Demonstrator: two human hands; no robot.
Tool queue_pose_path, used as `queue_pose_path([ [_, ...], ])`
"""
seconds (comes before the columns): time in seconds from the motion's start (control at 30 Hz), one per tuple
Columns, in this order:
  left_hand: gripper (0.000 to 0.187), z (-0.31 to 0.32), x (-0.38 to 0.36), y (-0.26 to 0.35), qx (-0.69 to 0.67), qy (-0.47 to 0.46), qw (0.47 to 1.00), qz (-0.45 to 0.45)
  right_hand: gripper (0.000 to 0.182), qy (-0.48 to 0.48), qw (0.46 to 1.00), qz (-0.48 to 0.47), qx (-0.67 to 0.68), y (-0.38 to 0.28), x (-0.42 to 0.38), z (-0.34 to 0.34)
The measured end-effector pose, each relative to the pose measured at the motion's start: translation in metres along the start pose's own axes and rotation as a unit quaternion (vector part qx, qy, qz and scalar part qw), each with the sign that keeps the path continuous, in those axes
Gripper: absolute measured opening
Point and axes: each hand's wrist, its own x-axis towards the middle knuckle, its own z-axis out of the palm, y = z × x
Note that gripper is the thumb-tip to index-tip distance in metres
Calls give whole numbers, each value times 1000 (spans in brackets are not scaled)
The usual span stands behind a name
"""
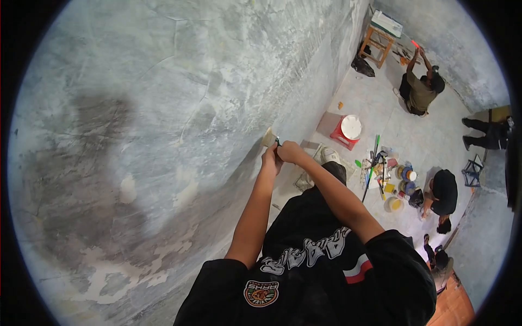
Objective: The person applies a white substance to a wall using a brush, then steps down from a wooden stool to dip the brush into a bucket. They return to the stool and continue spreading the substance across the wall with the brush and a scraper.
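Both of my hands are together near the grey, patchy wall (163, 81), at the middle of the view. My right hand (292, 152) is closed around the dark handle of a scraper (268, 137). Its pale, wide end lies at the wall's surface. My left hand (270, 160) is closed just beside and below my right hand, at the same handle; its fingertips are partly hidden. Pale bare patches and a large dark stain mark the wall to the left.
A white bucket (351, 126) stands on a red stool (343, 137). Jars, tools and sticks lie on the floor (391, 108) at the right. Several people are around them. A wooden stool (375, 46) holds a white box (387, 23) at the top.
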Motion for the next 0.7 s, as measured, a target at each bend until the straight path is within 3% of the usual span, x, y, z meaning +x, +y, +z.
queue_pose_path([
  [0.03, 22, -2, -17, 3, -39, -66, 997, 29, 40, 34, 995, -91, -16, -3, -7, 1],
  [0.07, 22, 0, -39, 13, -40, -69, 996, 34, 41, 69, 981, -181, -34, -8, -14, -1],
  [0.2, 26, 24, -179, 74, -28, -49, 975, 217, 44, 33, 973, -201, 108, -108, -101, -51],
  [0.23, 26, 25, -202, 84, -29, -47, 974, 221, 44, 31, 972, -206, 108, -123, -114, -59],
  [0.3, 31, 27, -235, 99, 45, -59, 918, 390, 43, 20, 930, -294, 219, -146, -136, -72],
  [0.33, 31, 38, -258, 109, 43, -57, 918, 390, 43, 17, 930, -295, 218, -161, -149, -83],
  [0.4, 37, 60, -298, 127, 70, -1, 853, 517, 40, 3, 919, -329, 219, -193, -172, -103],
  [0.43, 37, 60, -307, 134, 69, 1, 852, 519, 40, 1, 918, -331, 218, -204, -178, -108],
  [0.5, 39, 58, -319, 148, 104, 31, 783, 612, 40, 4, 878, -404, 257, -221, -184, -115],
  [0.7, 40, 76, -325, 154, 121, 65, 771, 621, 44, 14, 862, -398, 314, -220, -170, -99],
])
